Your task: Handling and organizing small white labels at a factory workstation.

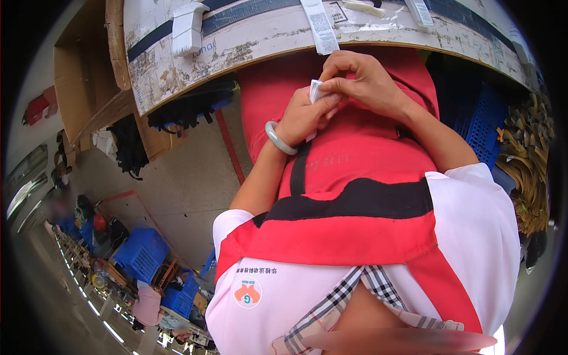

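Note:
In front of the red apron, just off the table's near edge, both my hands meet around a small folded bundle of white labels. My left hand, with a pale bangle at its wrist, is closed around the lower part of the bundle. The thumb and fingers of my right hand pinch its upper right side. Part of the bundle is hidden inside my left fingers. Right beyond my hands, a long strip of printed white labels lies over the table edge.
The worn table carries a stack of white labels at left and another white strip at right. Cardboard boxes stand left. A blue crate and brown strips are at right. Blue crates and people are farther away.

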`<state>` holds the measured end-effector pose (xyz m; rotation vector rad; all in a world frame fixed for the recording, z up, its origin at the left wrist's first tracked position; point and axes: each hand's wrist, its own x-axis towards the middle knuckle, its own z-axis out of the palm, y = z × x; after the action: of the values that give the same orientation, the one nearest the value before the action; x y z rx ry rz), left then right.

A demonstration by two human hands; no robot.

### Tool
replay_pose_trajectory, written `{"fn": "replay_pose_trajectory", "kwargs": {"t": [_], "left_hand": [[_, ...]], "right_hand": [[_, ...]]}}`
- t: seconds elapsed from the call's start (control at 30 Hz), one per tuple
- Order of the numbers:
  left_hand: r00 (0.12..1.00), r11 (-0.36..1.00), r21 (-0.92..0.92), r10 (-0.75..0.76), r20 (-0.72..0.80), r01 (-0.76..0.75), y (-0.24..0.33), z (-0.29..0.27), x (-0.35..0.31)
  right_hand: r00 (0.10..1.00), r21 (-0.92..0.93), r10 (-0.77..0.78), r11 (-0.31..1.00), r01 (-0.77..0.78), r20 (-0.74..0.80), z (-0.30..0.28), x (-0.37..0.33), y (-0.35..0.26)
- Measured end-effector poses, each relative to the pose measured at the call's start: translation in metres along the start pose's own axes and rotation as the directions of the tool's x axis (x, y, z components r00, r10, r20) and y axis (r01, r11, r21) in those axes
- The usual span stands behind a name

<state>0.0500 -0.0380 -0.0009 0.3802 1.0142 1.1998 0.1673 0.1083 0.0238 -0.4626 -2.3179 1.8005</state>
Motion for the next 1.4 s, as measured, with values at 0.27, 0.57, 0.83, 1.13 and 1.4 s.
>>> {"fn": "replay_pose_trajectory", "kwargs": {"t": [0.27, 0.57, 0.83, 1.13, 1.4], "left_hand": [[0.997, 0.995, -0.102, 0.006, -0.075, -0.014, -0.001, -0.003, 0.003], [0.988, 0.995, -0.091, 0.019, -0.155, -0.034, 0.002, -0.009, 0.009], [0.977, 0.993, -0.089, 0.057, -0.207, -0.077, 0.007, -0.010, 0.014], [0.758, 0.598, 0.765, 0.607, -0.239, -0.238, 0.038, -0.027, 0.039], [0.781, 0.691, 0.677, 0.559, -0.279, -0.253, 0.031, -0.031, 0.040]], "right_hand": [[0.811, -0.826, -0.453, 0.561, -0.065, -0.371, -0.090, 0.040, 0.048], [0.820, -0.635, -0.341, 0.772, -0.034, -0.459, -0.105, 0.049, 0.075], [0.805, -0.746, -0.458, 0.665, 0.029, -0.377, -0.099, 0.052, 0.068], [0.899, -0.817, -0.391, 0.572, 0.071, -0.196, -0.041, 0.028, 0.030], [0.907, -0.731, -0.351, 0.678, 0.076, -0.232, -0.047, 0.044, 0.026]]}}
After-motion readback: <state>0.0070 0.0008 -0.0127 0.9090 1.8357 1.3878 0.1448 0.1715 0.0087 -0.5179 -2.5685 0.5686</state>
